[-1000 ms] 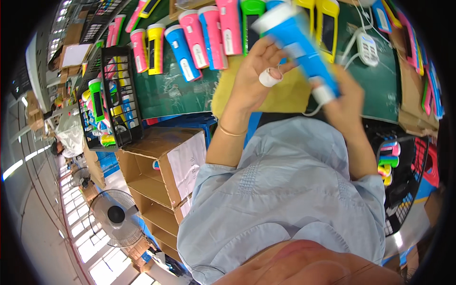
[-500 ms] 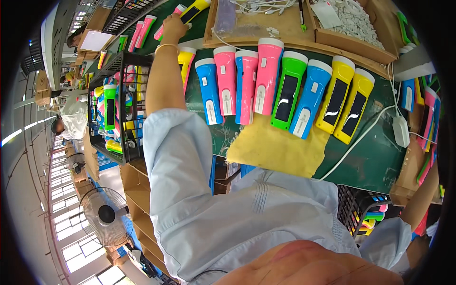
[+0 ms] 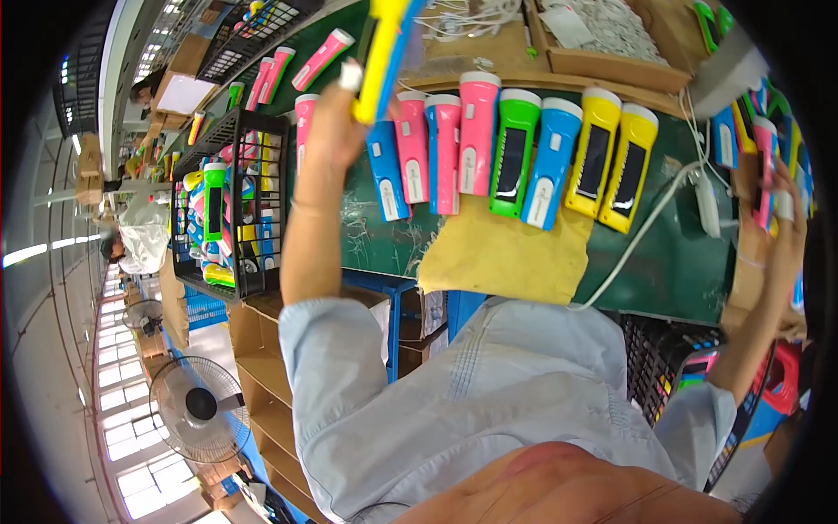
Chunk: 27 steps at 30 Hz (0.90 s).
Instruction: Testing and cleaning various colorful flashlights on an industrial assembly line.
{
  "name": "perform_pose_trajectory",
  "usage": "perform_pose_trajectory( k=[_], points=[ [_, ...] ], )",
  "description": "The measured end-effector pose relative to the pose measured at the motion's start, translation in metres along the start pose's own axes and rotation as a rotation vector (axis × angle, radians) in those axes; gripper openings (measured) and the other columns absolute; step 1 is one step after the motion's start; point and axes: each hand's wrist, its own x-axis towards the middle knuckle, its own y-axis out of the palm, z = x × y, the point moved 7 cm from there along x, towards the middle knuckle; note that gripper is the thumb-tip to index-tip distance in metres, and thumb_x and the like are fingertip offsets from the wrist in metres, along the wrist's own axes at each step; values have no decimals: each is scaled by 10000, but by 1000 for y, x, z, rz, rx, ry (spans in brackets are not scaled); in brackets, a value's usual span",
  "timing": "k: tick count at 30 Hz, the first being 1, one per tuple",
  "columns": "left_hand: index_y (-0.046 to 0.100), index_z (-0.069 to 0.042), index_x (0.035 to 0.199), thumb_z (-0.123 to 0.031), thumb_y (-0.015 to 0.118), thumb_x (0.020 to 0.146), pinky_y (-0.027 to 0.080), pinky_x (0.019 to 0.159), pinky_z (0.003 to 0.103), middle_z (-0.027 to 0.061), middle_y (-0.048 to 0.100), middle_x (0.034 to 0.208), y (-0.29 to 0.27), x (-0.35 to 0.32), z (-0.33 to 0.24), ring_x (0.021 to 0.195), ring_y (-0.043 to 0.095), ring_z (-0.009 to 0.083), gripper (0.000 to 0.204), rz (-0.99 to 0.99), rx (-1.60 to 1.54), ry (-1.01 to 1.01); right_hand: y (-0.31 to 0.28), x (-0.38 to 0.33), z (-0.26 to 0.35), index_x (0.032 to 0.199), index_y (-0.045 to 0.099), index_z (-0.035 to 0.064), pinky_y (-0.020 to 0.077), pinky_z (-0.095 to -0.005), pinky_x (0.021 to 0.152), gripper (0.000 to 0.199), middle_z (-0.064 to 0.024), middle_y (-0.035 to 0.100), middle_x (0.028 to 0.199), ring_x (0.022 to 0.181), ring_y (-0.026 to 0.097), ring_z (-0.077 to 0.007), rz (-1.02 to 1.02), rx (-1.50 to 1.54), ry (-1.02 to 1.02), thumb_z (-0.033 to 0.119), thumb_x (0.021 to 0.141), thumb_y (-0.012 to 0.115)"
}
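I see the yellow torch point(image 3: 384, 54) first — it is gripped in my left hand point(image 3: 336, 122), raised above the far part of the green surface point(image 3: 672, 253), tilted with its top end leaning away toward the upper edge of the view. The fingers of that hand are wrapped round the body, and one fingertip wears a white cover. My right hand point(image 3: 781, 231) is out at the far right, fingers closed round a pink torch point(image 3: 765, 170) held upright near the edge of the surface; here too a white cover sits on a finger.

Below the yellow torch a row of torches point(image 3: 515, 148) lies side by side on the surface — blue, pink, pink, pink, green, blue, yellow, yellow — their lower ends near or on a tan cloth point(image 3: 506, 253). A white cable point(image 3: 650, 231) runs across the surface from the cloth's right corner up toward a white plug block point(image 3: 707, 205).

To the left stands a black wire crate point(image 3: 231, 205) full of mixed-colour torches, with cardboard boxes point(image 3: 262, 349) below it and a floor fan point(image 3: 196, 406) further down. Beyond the row, cardboard trays point(image 3: 602, 39) hold white cords and small parts. My grey-blue shirt point(image 3: 489, 402) fills the lower middle.
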Motion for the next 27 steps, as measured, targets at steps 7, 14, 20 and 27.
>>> perform_pose_trajectory(
  k=[7,14,20,27],
  points=[
    [404,80,1231,-484,364,908,378,312,290,124,554,735,170,-155,113,370,467,191,652,706,-841,-762,86,-129,92,1264,436,-10,365,-352,934,723,-148,479,1233,1159,454,-251,612,582,-897,559,823,503],
    [329,0,1344,-736,245,804,366,979,412,170,476,1240,190,-170,135,1144,483,292,917,720,-485,-398,53,-114,32,796,580,0,468,-277,597,291,-96,572,747,694,565,-151,872,944,-229,290,769,591],
    [434,-6,1142,-146,619,804,518,715,305,110,568,961,210,-180,105,810,617,189,409,682,-28,-421,115,-173,49,936,601,-30,466,-350,703,326,-182,595,801,764,603,-298,699,301,-470,268,806,569],
    [444,-22,1139,-355,526,892,476,521,279,76,552,830,195,-141,113,600,562,167,423,406,-846,-433,111,-158,-5,1095,571,24,257,-165,475,243,53,461,717,548,362,-6,714,791,-67,143,907,472]
  ],
)
